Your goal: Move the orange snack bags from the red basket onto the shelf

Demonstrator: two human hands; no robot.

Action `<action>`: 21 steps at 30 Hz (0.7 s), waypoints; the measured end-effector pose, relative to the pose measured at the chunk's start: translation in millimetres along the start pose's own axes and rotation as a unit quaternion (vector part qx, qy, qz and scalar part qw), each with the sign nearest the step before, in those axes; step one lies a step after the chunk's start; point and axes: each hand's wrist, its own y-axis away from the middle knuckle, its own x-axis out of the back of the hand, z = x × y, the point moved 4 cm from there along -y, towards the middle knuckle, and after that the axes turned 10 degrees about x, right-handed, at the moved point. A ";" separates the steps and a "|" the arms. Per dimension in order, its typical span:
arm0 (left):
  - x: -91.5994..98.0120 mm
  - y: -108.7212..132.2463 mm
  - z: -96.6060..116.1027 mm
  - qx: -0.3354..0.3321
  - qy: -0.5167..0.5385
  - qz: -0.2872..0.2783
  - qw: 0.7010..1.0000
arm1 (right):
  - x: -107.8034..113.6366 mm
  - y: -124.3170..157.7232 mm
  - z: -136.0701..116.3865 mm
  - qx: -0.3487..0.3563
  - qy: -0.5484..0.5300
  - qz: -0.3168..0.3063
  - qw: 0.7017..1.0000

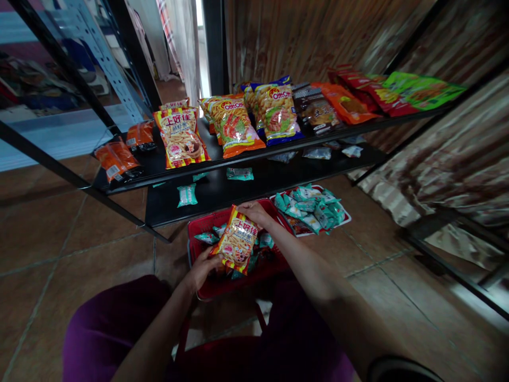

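Observation:
A red and yellow striped snack bag (238,241) is held tilted above a red basket (207,293). My left hand (203,269) grips its lower left corner, thumb on the front. At the upper right corner, my right hand (254,212) is closed on the same bag. Beneath it, several small teal packets (207,238) lie in the basket; the bag hides part of them. A matching striped bag (181,138) leans on the upper shelf at the left.
The black upper shelf (159,172) bears a row of snack bags, among them a blue-edged bag (278,109) and a green bag (421,90). Loose teal packets (186,195) lie on the lower shelf. A white basket (347,216) of teal packets stands right of the red one.

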 end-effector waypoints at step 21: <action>-4.0 -35.2 25.2 0.014 0.059 0.005 0.998 | 19.8 -0.2 0.4 0.075 0.039 -0.091 0.992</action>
